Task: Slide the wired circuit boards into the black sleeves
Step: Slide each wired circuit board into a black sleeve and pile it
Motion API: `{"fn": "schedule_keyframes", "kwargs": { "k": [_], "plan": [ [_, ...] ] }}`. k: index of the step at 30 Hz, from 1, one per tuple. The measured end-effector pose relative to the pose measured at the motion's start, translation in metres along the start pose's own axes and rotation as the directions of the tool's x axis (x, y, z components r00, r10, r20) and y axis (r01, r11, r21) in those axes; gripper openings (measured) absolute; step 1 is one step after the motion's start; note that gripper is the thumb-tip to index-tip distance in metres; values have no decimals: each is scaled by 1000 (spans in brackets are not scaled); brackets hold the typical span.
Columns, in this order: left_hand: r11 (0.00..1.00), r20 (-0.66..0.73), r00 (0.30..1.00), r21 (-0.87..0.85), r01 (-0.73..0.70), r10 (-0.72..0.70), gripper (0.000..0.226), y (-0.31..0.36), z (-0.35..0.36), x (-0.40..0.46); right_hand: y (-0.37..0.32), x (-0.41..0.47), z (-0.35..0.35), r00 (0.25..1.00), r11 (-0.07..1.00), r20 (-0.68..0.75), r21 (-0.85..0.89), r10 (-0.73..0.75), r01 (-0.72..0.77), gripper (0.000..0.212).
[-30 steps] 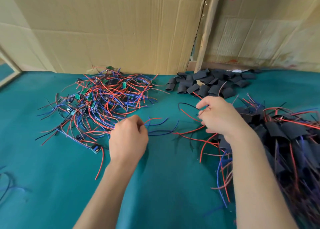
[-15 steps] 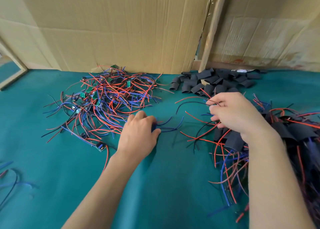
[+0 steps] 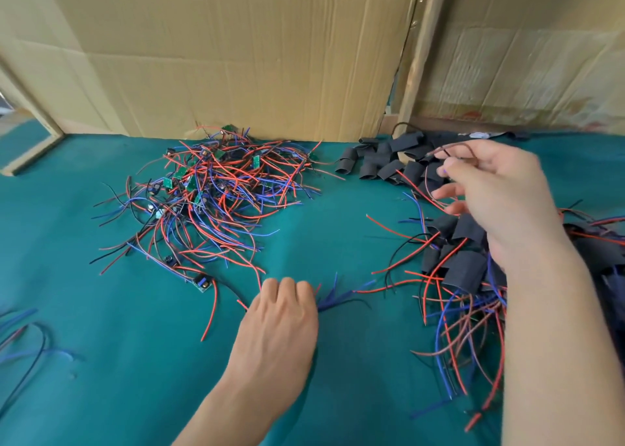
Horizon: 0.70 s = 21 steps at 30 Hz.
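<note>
A worker's left hand point(image 3: 280, 313) clutches a bundle of wires on the green cloth point(image 3: 118, 361) while the right hand point(image 3: 500, 195) pinches one wire, with sleeved boards point(image 3: 463, 270) piled right, bare boards point(image 3: 216, 188) heaped left and empty black sleeves point(image 3: 382, 161) waiting behind.

Boards point(image 3: 209, 188): green, red/blue wires, tangled heap on worktop point(image 3: 135, 361). Empty sleeves point(image 3: 378, 161) piled right of heap; sleeved ones point(image 3: 463, 270) nearer, further right.
</note>
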<state>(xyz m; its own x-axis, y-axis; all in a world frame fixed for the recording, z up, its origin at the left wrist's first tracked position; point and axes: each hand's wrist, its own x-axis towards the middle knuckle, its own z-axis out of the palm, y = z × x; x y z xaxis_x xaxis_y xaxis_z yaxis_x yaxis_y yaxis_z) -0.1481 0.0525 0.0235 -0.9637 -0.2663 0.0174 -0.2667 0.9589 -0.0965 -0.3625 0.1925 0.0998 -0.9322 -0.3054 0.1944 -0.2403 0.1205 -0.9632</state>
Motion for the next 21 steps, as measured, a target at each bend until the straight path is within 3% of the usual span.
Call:
{"fn": "schedule_keyframes", "kwargs": {
  "k": [4,6,8,10,12,16,19,21],
  "plan": [
    [997,-130,990,-60,40,-47,27,-24,0,-22,2,0,-2,1000,1000,-5,15,-7,7,29],
    [986,-185,972,-112,125,-144,16,-43,0,-35,3,1,-3,999,999,-44,42,0,2,29],
    [958,-156,952,-158,239,-264,14,-63,4,-52,2,2,-4,993,992,-116,129,23,-8,26],
    [922,-47,935,-187,338,-352,47,-78,1,-63,-1,4,-5,981,962,-182,271,69,-17,24],
    [908,-58,923,-215,360,-379,76,-82,-8,-60,-4,4,-6,969,921,-215,388,117,-25,23],
    [923,-313,914,-359,139,-259,55,-50,-30,-25,-5,3,-5,952,901,-258,432,165,-39,25],
    [778,-239,938,-626,50,-252,29,-18,-37,31,-9,2,-9,929,879,-327,476,176,2,23],
    [708,-191,950,-705,41,-246,25,2,-36,82,-10,2,-13,909,878,-380,477,169,36,19]
  ]
}}
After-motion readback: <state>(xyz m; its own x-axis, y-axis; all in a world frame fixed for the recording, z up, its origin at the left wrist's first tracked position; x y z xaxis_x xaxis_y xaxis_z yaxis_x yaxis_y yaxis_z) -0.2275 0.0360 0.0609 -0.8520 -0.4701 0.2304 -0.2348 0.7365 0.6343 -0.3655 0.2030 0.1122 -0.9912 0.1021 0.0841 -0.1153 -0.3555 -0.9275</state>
